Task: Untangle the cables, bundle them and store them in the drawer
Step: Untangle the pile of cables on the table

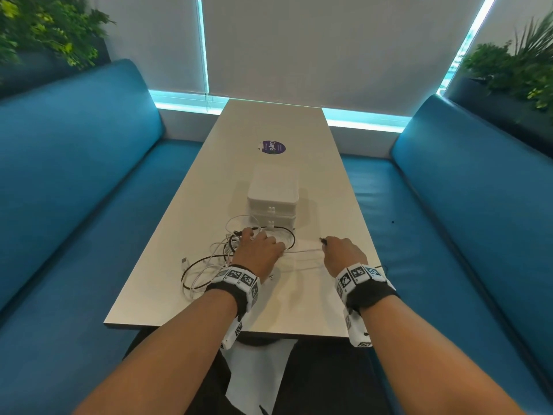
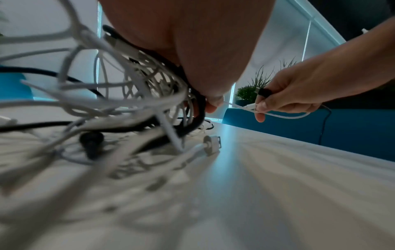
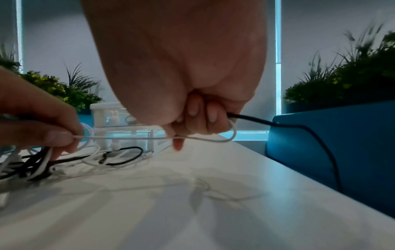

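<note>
A tangle of white and black cables (image 1: pixel 209 262) lies on the white table (image 1: pixel 269 124) in front of a small white drawer unit (image 1: pixel 273 190). My left hand (image 1: pixel 269 241) rests on top of the tangle, and its thumb and finger pinch a thin white cable (image 3: pixel 128 137). That cable runs taut to my right hand (image 1: pixel 329 245), which holds its connector end (image 2: pixel 249 106). The right hand's curled fingers also grip a black cable (image 3: pixel 278 124), whose plug (image 2: pixel 264 92) sticks out of the fist. The black cable trails off the table's right edge.
Blue benches (image 1: pixel 466 211) line both sides of the narrow table. A round purple sticker (image 1: pixel 271 147) lies beyond the drawer unit, whose drawers (image 3: pixel 111 116) look closed. Plants (image 3: pixel 352 81) stand behind the benches. A loose white plug (image 2: pixel 211 145) lies beside the tangle.
</note>
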The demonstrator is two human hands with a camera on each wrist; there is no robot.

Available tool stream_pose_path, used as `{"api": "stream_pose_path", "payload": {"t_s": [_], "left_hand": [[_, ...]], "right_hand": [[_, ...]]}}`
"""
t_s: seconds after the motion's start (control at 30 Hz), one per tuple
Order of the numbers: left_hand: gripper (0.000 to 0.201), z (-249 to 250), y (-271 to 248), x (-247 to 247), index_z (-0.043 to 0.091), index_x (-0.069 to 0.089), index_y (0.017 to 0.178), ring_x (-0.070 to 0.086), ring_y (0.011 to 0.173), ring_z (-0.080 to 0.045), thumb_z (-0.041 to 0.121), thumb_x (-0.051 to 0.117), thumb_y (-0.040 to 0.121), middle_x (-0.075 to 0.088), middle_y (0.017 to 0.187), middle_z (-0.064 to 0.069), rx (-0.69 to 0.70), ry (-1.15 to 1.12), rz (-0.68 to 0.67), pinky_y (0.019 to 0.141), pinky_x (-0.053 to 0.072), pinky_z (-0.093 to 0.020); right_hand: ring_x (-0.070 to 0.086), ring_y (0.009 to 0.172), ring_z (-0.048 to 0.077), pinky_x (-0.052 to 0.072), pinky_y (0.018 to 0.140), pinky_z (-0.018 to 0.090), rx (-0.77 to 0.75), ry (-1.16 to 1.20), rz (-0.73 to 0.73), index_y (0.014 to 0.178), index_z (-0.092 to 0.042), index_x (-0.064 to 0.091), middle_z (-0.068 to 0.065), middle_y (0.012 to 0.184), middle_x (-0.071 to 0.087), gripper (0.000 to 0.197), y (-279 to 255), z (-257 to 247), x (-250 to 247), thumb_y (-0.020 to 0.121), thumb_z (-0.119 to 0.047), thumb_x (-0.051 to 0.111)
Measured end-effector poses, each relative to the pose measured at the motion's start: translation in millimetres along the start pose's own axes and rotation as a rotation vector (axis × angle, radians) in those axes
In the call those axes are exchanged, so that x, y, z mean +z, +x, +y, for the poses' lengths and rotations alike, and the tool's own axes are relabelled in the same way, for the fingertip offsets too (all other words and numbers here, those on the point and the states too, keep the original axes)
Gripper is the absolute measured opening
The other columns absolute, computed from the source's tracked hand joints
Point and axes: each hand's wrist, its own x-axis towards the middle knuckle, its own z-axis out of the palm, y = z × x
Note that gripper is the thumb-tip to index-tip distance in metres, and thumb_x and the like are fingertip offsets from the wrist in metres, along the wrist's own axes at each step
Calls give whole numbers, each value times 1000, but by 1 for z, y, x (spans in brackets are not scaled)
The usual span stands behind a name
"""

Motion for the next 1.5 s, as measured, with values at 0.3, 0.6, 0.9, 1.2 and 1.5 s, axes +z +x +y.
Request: {"api": "stream_pose_path", "payload": {"t_s": [0.3, 0.6, 0.9, 1.2, 1.5], "left_hand": [[36, 12, 8, -1, 34, 51, 111, 55, 107, -24, 5, 43, 91, 69, 90, 6, -19, -47, -7, 107, 17, -54], [23, -3, -2, -7, 30, 55, 98, 51, 108, -18, 10, 44, 96, 58, 108, 9, 0, -78, -42, 104, 27, -48], [20, -5, 3, -8, 29, 56, 103, 60, 92, -21, 13, 46, 98, 60, 97, 8, 45, -17, -8, 95, 30, -43], [18, 9, 11, -14, 32, 52, 84, 59, 73, -20, 23, 43, 98, 57, 72, 8, 13, 10, -41, 101, 25, -45], [18, 6, 12, -15, 30, 49, 82, 49, 69, -19, 18, 44, 95, 59, 74, 8, 15, -30, -90, 100, 24, -45]], "right_hand": [[62, 100, 33, 50, 84, 38, -225, 307, -173, 107, -11, 66, 15, 107, 68, 29, -7, -43, 4, 100, -27, 43], [59, 83, 22, 39, 70, 27, -126, 391, -215, 87, -26, 70, 5, 97, 68, 20, -5, -25, -2, 96, -26, 52], [63, 80, 24, 46, 66, 29, -12, 267, -169, 87, -22, 71, 7, 96, 68, 26, -3, 17, -24, 98, -22, 48], [60, 101, 37, 48, 81, 40, -137, 180, 26, 123, -7, 47, 20, 112, 59, 32, -9, -43, -8, 102, -29, 40], [63, 97, 30, 44, 71, 35, -41, -128, 94, 120, -11, 48, 11, 109, 61, 25, -15, -24, -22, 95, -11, 48]]}}
